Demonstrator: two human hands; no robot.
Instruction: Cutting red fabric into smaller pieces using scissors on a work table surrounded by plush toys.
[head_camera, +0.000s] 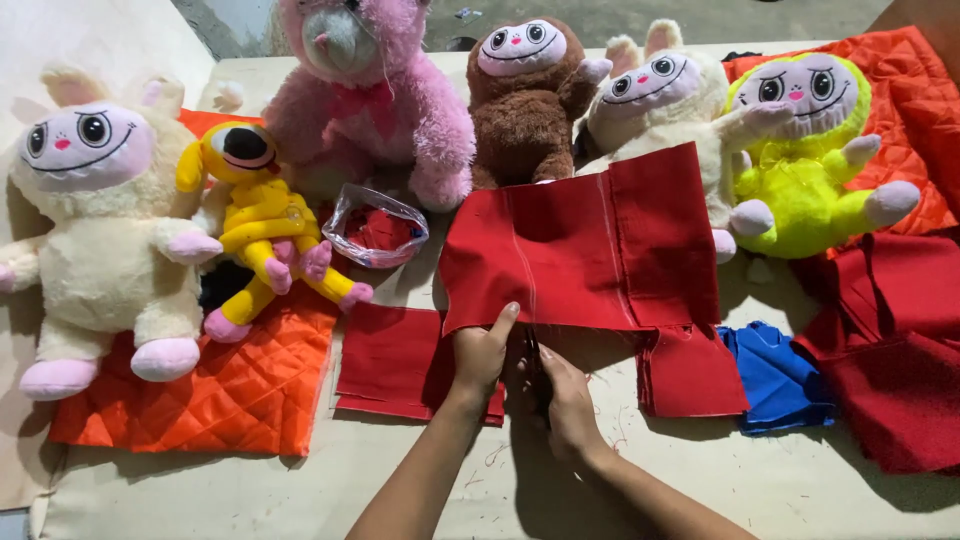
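While the left hand (483, 352) pinches the lower edge of the red fabric panel (580, 245), fingers closed on it, the right hand (562, 395) is curled beside it around something dark; what it is cannot be told. The panel lies mid-bench (300, 490), before five plush toys. A clear plastic bag (375, 225) of red pieces sits left of it. Orange quilted fabric (230, 385) and blue cloth (775, 375) flank the pale bench.

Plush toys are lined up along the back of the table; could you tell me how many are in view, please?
6: cream plush far left, yellow plush, pink bear, brown plush, cream-white plush, neon yellow-green plush at right. More may sit beyond the frame.
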